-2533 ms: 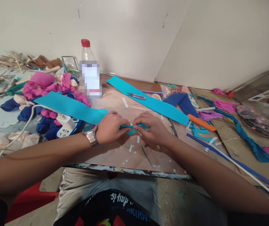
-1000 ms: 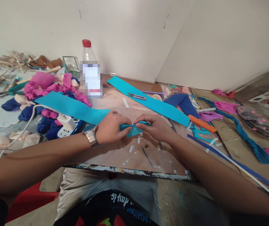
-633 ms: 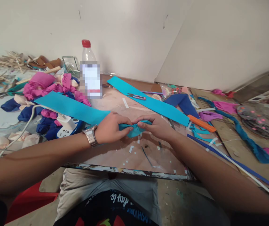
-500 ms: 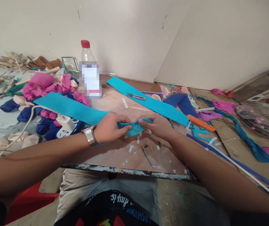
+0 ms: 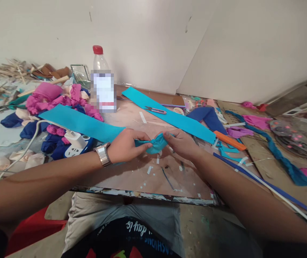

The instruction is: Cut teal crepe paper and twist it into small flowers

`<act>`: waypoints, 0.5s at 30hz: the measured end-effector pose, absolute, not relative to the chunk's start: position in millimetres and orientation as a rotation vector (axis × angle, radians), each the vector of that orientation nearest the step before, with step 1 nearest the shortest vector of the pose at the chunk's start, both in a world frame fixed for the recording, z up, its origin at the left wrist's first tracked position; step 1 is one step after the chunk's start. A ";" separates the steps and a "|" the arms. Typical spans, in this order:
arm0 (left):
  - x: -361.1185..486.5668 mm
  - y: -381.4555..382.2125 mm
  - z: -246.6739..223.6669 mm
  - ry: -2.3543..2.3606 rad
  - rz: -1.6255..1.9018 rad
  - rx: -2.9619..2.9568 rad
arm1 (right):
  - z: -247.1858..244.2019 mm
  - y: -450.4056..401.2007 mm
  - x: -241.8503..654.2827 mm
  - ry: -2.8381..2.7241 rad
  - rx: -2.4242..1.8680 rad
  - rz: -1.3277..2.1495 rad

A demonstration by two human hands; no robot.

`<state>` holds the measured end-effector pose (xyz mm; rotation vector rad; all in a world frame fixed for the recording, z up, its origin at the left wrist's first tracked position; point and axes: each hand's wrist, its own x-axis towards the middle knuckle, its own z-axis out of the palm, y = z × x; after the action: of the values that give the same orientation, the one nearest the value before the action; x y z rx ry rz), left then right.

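We've got the turquoise piece over the worktop, near the middle of its front edge, left hand pinching the gathered neck, right hand its puffed end. Neck's twisted in, puff looks only partly shaped to us, and the long turquoise strip under the thread snips is flat, not gathered yet.

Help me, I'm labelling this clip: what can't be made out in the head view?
All in the head view:
Held turquoise piece: the part inside the left hand is hidden by that hand.
Lit screen: its content is lost to pixelation.
Bottle: its lower part is hidden by the screen and pixelation.
Shirt: cut off by the bottom edge.
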<state>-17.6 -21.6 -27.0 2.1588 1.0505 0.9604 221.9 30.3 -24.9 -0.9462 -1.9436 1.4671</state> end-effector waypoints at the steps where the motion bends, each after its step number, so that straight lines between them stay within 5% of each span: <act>1: -17.5 -21.8 -26.7 1.053 0.958 2.157 | -25.3 30.2 221.6 -1.922 -0.958 1.439; 15: -16.5 -23.3 -28.8 0.983 0.920 2.165 | -33.3 27.9 218.3 -1.770 -0.985 1.437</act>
<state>-16.5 -23.3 -28.8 2.1653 0.9831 0.9203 218.3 27.9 -33.3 -0.9849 -1.7701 1.4367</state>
